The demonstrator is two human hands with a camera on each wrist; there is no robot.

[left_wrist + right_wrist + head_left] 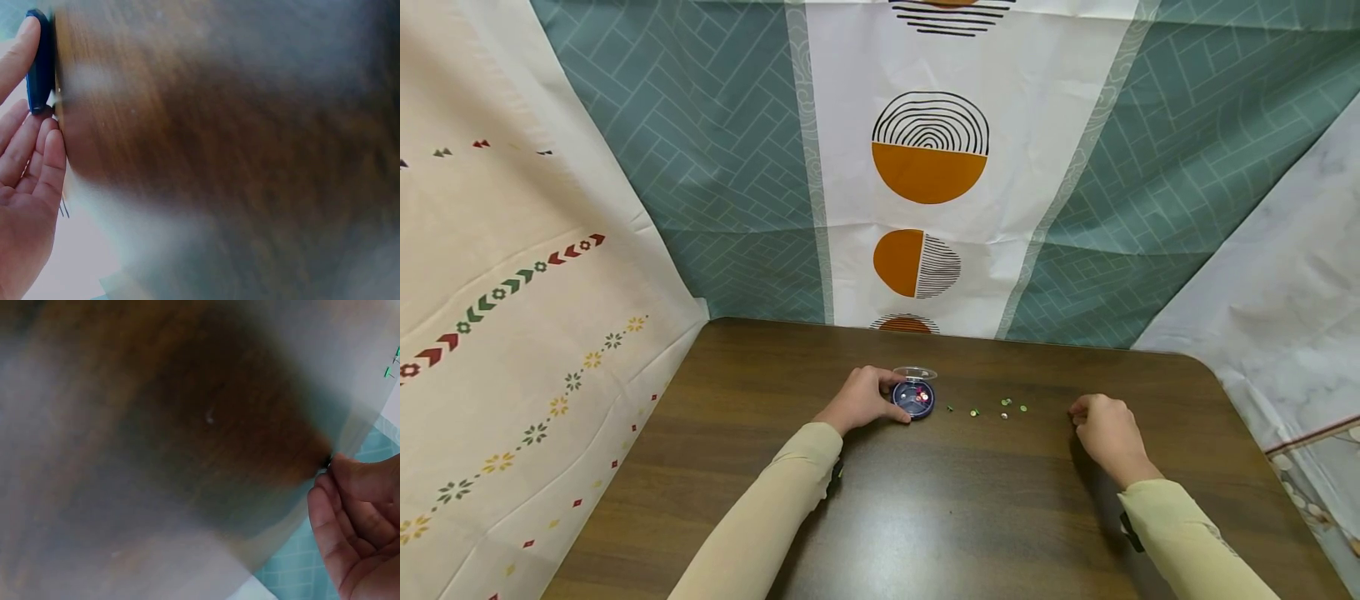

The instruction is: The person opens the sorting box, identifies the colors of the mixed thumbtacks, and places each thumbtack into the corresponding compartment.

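On the table in the head view stands a small round blue case [913, 400], its clear lid [915, 373] raised at the back. Red and pale thumbtacks [923, 396] lie inside it. My left hand [867, 398] grips the case from the left, thumb at the near side and fingers at the far side; the left wrist view shows the blue case [41, 65] edge-on between them. Well to the right, my right hand [1105, 433] is low over the table. In the right wrist view its thumb and forefinger pinch a small thumbtack [327, 462], dark and mostly hidden.
Several loose green and pale thumbtacks [1005, 402] lie scattered between the case and my right hand. The brown wooden table [1000, 508] meets hanging patterned cloth [745, 167] at the back, with more cloth at both sides.
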